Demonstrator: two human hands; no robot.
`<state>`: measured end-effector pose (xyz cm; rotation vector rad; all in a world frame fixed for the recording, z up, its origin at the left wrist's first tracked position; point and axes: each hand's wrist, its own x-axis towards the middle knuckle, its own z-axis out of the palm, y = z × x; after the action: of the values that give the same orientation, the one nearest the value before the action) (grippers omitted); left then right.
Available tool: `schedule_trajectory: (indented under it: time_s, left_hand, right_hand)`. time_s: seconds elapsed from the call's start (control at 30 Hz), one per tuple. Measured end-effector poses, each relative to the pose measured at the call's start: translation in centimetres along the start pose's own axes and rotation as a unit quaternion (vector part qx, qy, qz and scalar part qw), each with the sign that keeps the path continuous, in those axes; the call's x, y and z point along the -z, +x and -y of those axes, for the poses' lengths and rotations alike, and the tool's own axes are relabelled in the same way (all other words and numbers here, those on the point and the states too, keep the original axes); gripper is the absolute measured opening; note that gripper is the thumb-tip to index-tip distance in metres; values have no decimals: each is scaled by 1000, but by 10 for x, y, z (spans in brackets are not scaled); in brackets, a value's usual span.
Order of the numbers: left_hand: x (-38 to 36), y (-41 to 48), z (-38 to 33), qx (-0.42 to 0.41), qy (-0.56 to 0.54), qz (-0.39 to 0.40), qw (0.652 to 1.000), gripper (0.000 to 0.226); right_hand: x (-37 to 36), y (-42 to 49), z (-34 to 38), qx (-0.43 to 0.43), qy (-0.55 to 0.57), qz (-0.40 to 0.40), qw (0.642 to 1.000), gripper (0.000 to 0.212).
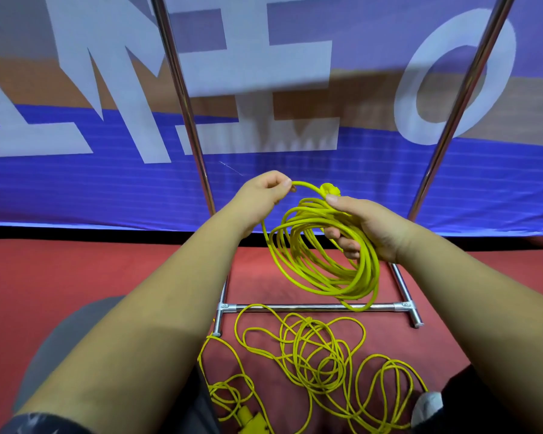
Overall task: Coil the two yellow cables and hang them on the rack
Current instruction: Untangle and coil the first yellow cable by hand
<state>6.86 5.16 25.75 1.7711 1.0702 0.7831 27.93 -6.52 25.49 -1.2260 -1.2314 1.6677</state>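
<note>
Yellow cable coil point(298, 249), a bundle of thin round flex in uneven loops, is held in the air in front of the chromed steel tube rack point(403, 288) and is not yet hung. The left hand point(264, 192) pinches the free tail of the flex between thumb and fingers point(278, 183). The right hand point(373, 227) has its fingers curled through the loops, grasping the bundle, with the thumb beside the moulded yellow plug point(330, 190). Hazard: the loops differ in size and lie skewed, so a slack grasp would probably let the outer turns slide off and the coil unwind. Hazard: the lowest turns cross the base crossbar point(295, 307) in this view. Contact cannot be determined, but a snag there is possible. Behind everything hangs a blue banner with large white letters point(76, 189). The left upright point(185, 104) follows. The second yellow cable point(320, 361) lies loose and tangled on the red carpeted floor point(76, 277), just in front of the crossbar, with one strand close to the rack's left foot point(217, 333); a pull could catch it there. Next come the right upright point(463, 98) and a white shoe toe point(427, 405) beside the tangle, a likely trip or tread point. The hanging rail is out of frame.
</note>
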Motion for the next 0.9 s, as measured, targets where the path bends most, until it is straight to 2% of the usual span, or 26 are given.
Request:
schedule_trajectory:
  time_s: [0.13, 0.3, 0.4, 0.43, 0.5, 0.57, 0.63, 0.77, 0.9]
  left_hand:
    - [1, 2, 8, 39, 19, -50, 998, 19]
    - [12, 10, -2, 110, -47, -96, 988, 14]
    - [14, 9, -6, 134, -46, -96, 985, 30]
    - [13, 10, -5, 141, -41, -97, 984, 30]
    - [12, 11, -10, 165, -2, -92, 982, 11]
    - [13, 11, -15, 179, 40, -83, 980, 22]
    - [17, 12, -11, 149, 36, -72, 986, 26]
    - [21, 4, -4, 31, 36, 5, 999, 15]
    - [17, 5, -1, -3, 57, 31, 998, 17]
  right_hand:
    - [-4, -1, 3, 4, 14, 1, 1000, 71]
    - [2, -1, 3, -2, 37, -33, 999, 74]
    - [5, 2, 1, 0, 38, -82, 996, 70]
    - [6, 3, 1, 7, 38, -96, 995, 66]
    - [6, 5, 0, 22, 39, -113, 993, 55]
    - [5, 6, -1, 23, 37, -129, 991, 49]
    - [5, 7, -1, 17, 37, -138, 990, 47]
    - [4, 7, 0, 12, 2, -131, 991, 45]
    - [3, 8, -2, 17, -2, -122, 992, 42]
